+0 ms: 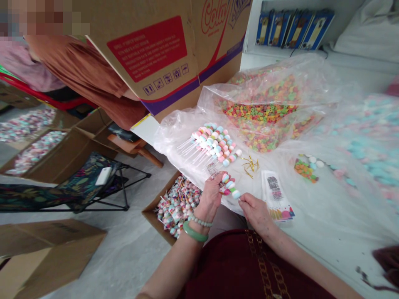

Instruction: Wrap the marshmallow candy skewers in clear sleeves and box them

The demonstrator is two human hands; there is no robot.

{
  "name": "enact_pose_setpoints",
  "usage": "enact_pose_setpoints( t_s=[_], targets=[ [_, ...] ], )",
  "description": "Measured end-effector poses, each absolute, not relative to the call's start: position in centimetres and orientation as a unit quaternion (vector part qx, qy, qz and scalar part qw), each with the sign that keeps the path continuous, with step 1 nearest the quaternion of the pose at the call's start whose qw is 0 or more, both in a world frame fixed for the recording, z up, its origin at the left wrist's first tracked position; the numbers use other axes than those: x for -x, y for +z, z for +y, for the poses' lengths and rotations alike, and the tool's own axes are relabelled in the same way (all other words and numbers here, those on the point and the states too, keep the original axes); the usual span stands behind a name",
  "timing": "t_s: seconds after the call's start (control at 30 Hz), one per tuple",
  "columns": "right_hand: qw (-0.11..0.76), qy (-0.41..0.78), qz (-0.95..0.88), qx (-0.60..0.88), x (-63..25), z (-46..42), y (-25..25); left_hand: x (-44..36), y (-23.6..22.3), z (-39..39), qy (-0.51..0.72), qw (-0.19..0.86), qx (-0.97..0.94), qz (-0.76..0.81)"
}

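Note:
My left hand [213, 192] is closed around a candy skewer [230, 185] of pastel marshmallows and green and pink pieces; a clear printed wrapper seems to be around it. At the skewer's near end, my right hand [254, 209] pinches with thumb and finger; what lies in the pinch is too small to make out. Just beyond my hands, several candy skewers [215, 141] lie in a pile with white sticks pointing left. Gold twist ties [250, 165] are scattered beside them. A stack of clear printed bags [273, 193] lies right of my right hand.
Bags of colourful ring candies [262, 112] and blue-pink marshmallows [368, 145] cover the table's back and right. A large cardboard box [168, 45] stands behind. Below left, an open box [177, 203] holds many wrapped skewers. A folding chair [77, 182] and a person [84, 74] are left.

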State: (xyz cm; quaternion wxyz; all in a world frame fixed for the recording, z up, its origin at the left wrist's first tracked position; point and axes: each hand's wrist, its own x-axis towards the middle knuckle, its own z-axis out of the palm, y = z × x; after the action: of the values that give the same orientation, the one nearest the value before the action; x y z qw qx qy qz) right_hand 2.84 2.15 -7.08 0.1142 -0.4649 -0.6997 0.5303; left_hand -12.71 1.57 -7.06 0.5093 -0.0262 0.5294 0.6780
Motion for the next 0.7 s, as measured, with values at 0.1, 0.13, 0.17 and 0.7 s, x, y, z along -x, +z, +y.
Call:
enact_pose_setpoints(
  t_s=[0.1, 0.13, 0.17, 0.7],
  targets=[
    [0.122, 0.523, -0.708, 0.458, -2.6, 2.3, -7.7, 12.5, -7.2, 1.6, 0.676, 0.503, 0.021, 0.538],
    [0.125, 0.521, -0.713, 0.453, -2.5, 2.3, -7.9, 12.5, -7.2, 1.6, 0.671, 0.504, 0.018, 0.543],
    [0.128, 0.52, -0.715, 0.449, -2.5, 2.4, -8.1, 12.5, -7.2, 1.6, 0.665, 0.508, 0.016, 0.548],
    [0.24, 0.743, -0.472, 0.409, -3.4, 3.2, -6.3, 16.0, -5.2, 0.0, 0.69, 0.525, 0.064, 0.495]
  ],
)
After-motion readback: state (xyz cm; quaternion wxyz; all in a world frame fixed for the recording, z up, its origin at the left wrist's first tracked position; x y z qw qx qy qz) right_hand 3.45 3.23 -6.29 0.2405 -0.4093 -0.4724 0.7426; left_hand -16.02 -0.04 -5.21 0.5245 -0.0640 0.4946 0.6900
